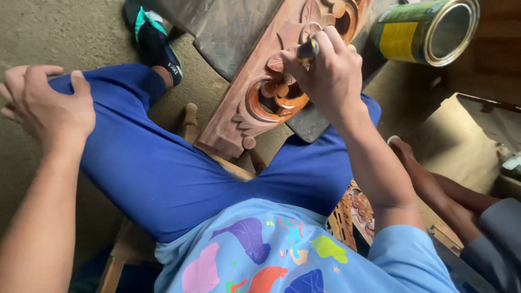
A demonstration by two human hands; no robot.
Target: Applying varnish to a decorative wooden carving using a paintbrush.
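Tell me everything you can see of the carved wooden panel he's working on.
The carved wooden panel is reddish-brown with scrollwork, leaf shapes and pierced openings; the curls look glossier and more orange. It lies slanted on a dark slab, its lower end near the knees. The right hand holds a small dark tool against the carving. Its upper end runs out of view.

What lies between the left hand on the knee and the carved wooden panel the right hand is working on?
In the head view, between the left hand and the carved wooden panel lie the blue trouser leg, bare floor and a sneakered foot.
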